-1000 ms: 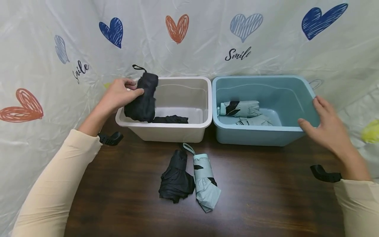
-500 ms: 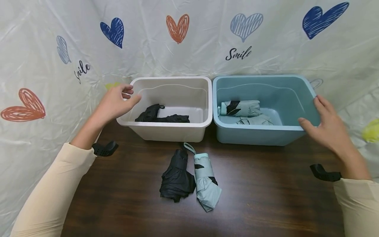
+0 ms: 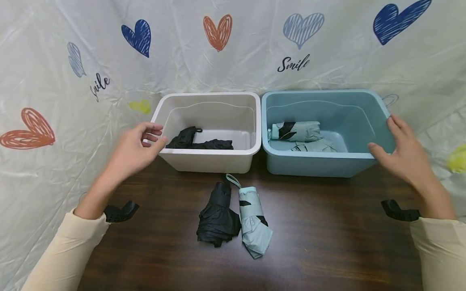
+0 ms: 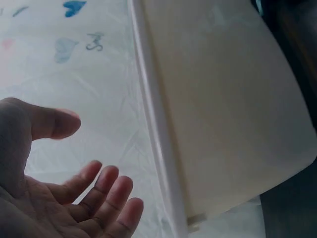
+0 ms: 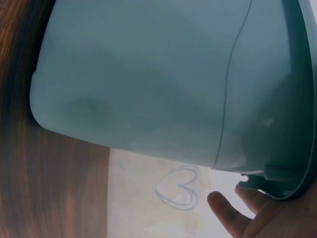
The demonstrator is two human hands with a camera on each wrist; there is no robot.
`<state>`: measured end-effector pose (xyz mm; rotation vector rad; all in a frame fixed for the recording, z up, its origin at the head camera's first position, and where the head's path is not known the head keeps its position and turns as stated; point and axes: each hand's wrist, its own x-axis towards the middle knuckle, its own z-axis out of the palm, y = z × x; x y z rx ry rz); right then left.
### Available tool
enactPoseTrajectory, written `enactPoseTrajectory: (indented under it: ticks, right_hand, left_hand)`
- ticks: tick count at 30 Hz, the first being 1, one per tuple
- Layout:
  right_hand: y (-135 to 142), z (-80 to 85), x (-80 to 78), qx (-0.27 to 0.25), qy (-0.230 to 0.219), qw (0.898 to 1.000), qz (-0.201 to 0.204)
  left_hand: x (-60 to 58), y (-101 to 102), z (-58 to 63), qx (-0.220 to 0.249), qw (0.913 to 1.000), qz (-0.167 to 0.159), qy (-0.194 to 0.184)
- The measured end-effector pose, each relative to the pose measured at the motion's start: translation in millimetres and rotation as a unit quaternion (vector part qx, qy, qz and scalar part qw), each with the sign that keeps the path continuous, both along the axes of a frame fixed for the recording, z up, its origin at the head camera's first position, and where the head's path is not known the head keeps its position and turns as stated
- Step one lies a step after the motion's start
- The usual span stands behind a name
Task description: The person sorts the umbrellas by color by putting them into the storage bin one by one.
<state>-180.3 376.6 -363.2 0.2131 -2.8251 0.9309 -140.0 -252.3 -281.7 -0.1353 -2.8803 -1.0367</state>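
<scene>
White sheeting printed with hearts stands behind a dark brown wood-grain table. Between the person's arms lie two folded cloth umbrellas, a black one with a flared near end and a pale mint one with black patches, close side by side. Their long axes run roughly away from the person, the mint one's near end slanting right. Nearer to both is the left hand; from its fingers they lie rightward and toward the person, well apart. Those fingers are loosely parted from the thumb and hold nothing, just beside the off-white rectangular plastic bin, where black cloth bundles lie. Farther right, the right hand rests with thumb and fingers spread at the near right corner of the blue rectangular plastic bin, which contains mint cloth bundles.
</scene>
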Motion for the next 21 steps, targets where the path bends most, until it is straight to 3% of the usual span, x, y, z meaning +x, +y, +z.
enactPoseTrajectory:
  ticks: [8,21]
  right_hand:
    - [-1.5,0.5,-0.2,0.000,0.000,1.000,-0.003]
    - [-1.8,-1.4,-0.2,-0.006,-0.001,1.000,-0.004]
  left_hand:
    - [31.6,7.6,-22.3,-0.005,0.9995,-0.005,-0.031]
    - [64.9,22.2,-59.5,0.008,0.9958,-0.016,-0.090]
